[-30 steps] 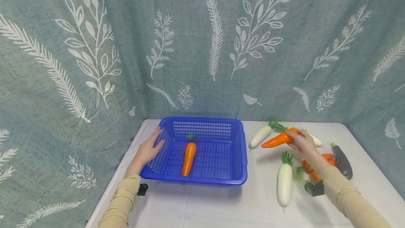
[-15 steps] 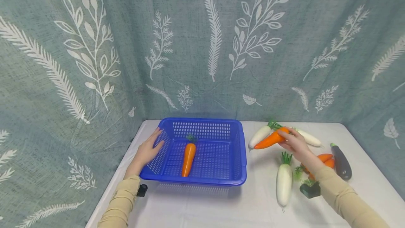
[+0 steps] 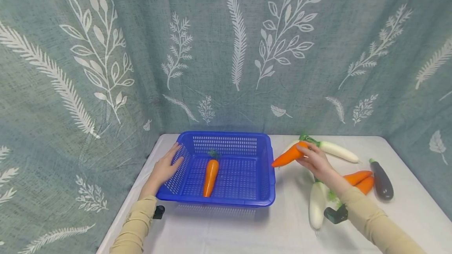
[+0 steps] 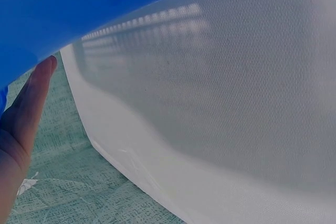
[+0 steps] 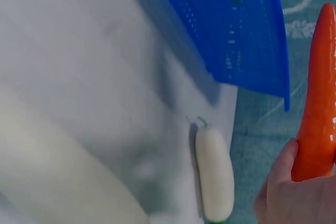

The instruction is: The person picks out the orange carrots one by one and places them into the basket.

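Observation:
My right hand [image 3: 315, 160] holds an orange carrot [image 3: 290, 155] by its thick end, its tip pointing left and overlapping the basket's right rim in the head view. In the right wrist view, the thumb lies along the carrot [image 5: 319, 98]. A blue plastic basket [image 3: 226, 202] stands on the table with one carrot [image 3: 211, 177] lying inside, green top toward the back. My left hand [image 3: 165, 169] is at the basket's left side, thumb spread from the fingers. The left wrist view shows straight fingers [image 4: 32, 98] against the blue basket wall [image 4: 94, 3].
White radishes lie at the right: one near the front [image 3: 317, 206], one at the back [image 3: 339, 151] and one [image 5: 214, 174] partly behind the held carrot. More carrots [image 3: 365, 184] and a dark eggplant [image 3: 382, 180] lie farther right. A patterned curtain [image 3: 219, 50] hangs behind the table.
My right hand has carried the carrot leftward, from above the radishes to the basket's right rim. The left hand and the basket have stayed put.

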{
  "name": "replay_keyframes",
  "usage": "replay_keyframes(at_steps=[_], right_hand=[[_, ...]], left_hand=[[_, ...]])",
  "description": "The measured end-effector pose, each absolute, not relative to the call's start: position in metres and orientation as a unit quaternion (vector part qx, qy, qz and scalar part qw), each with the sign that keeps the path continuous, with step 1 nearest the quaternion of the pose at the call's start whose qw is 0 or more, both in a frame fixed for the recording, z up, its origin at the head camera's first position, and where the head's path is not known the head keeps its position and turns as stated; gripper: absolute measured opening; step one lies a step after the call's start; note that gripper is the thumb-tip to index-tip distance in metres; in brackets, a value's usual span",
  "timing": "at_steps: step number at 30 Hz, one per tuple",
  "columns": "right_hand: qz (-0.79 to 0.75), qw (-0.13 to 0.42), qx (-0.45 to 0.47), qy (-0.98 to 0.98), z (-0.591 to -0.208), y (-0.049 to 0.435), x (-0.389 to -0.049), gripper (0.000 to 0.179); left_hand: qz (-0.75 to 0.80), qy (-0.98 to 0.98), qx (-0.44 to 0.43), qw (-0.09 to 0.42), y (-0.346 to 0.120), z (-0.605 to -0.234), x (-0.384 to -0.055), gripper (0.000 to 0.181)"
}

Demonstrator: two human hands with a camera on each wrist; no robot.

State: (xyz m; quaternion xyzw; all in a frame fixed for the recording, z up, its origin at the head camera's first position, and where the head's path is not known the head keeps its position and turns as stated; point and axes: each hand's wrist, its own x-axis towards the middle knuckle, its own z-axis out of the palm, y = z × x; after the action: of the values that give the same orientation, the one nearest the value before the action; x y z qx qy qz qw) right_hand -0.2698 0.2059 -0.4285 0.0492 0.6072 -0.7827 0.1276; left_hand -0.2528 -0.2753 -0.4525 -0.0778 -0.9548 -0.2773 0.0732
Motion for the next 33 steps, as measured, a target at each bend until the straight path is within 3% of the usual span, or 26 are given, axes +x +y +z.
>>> replay_keyframes(at_steps=[15,33], right_hand=[[-0.767,0.140,0.009,0.627,-0.430,0.169,-0.263,0.062],[-0.765,0.134,-0.035,0.629,-0.433,0.139,-0.258,0.057]], left_hand=[[-0.279,-0.954,-0.078,0.073,-0.277,-0.456,-0.256,0.054],[-0.277,-0.955,-0.077,0.070,-0.278,-0.457,-0.256,0.055]])
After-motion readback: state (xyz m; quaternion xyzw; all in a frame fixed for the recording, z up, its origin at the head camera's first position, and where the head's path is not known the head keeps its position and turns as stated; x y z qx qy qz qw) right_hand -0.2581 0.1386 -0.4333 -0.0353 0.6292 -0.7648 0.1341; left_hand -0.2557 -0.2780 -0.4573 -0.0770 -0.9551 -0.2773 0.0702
